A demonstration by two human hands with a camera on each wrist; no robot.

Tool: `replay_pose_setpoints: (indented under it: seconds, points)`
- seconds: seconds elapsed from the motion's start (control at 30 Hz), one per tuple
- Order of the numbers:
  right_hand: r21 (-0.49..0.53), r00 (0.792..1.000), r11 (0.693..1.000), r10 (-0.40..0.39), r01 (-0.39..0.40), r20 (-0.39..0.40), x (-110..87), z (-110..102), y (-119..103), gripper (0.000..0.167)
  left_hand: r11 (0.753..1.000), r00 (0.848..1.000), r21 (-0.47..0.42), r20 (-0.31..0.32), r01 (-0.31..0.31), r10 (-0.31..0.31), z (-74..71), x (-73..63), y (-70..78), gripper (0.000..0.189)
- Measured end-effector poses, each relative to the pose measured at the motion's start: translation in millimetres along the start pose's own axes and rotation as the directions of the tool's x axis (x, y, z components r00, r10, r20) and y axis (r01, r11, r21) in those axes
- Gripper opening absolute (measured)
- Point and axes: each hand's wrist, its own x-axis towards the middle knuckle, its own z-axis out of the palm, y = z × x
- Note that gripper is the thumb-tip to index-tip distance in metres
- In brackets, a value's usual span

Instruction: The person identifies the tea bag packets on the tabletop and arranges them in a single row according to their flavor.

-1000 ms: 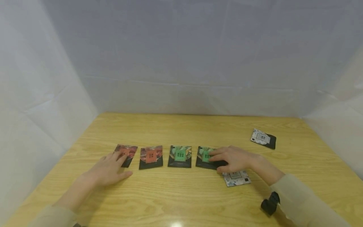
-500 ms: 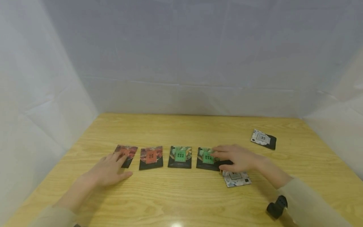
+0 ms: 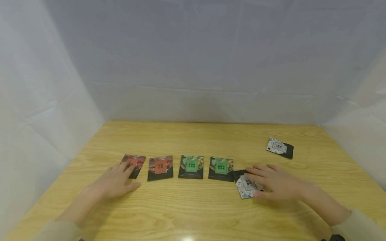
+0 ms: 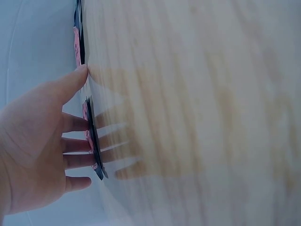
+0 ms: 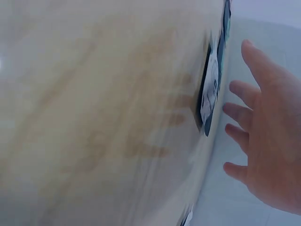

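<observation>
My left hand [image 3: 113, 182] lies with its fingers extended over the leftmost red-and-black sachet [image 3: 140, 162]. In the left wrist view the fingertips meet that sachet [image 4: 92, 136] on the table. My right hand [image 3: 280, 183], fingers spread and holding nothing, is over the right part of a white-and-black sachet [image 3: 245, 189] and partly hides it. The right wrist view shows a gap between the fingers and this sachet [image 5: 210, 87]. Between the hands lie a second red-and-black sachet [image 3: 160, 167] and two green-and-black ones, one left [image 3: 191, 166] and one right [image 3: 221, 168].
Another white-and-black sachet [image 3: 279, 147] lies askew at the back right of the wooden table [image 3: 169, 207]. Pale sheeting [image 3: 193, 67] hangs behind the table and along both sides. The tilted white sachet touches or overlaps the right green one at its corner.
My right hand has drawn off the right green sachet, toward the right and nearer to me, over the tilted white one. The left hand and the sachets have stayed in place.
</observation>
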Motion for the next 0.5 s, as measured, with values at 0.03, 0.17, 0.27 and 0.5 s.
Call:
replay_pose_setpoints:
  seconds: [0.03, 0.17, 0.27, 0.5]
  points:
    - [0.009, 1.0, 1.0, -0.011, 0.011, 0.006, -3.3, 1.2, -2.2, 0.064, 1.0, 1.0, 0.002, -0.001, 0.001, -0.001, 0.2, 0.0, 0.1, 0.078]
    - [0.044, 1.0, 0.999, -0.018, 0.017, 0.02, -14.0, 4.6, -8.4, 0.061, 1.0, 1.0, 0.006, -0.004, -0.001, 0.001, 1.0, -0.1, -0.3, 0.078]
    - [0.033, 1.0, 0.999, -0.01, 0.01, 0.005, -19.5, 6.5, -9.8, 0.059, 1.0, 1.0, 0.002, -0.006, -0.005, 0.005, 1.4, -0.4, -0.5, 0.078]
    - [0.03, 0.999, 0.999, 0.028, -0.028, -0.03, -27.8, 12.0, -0.9, 0.056, 1.0, 1.0, 0.0, -0.003, -0.006, 0.006, 0.9, -0.3, -0.3, 0.079]
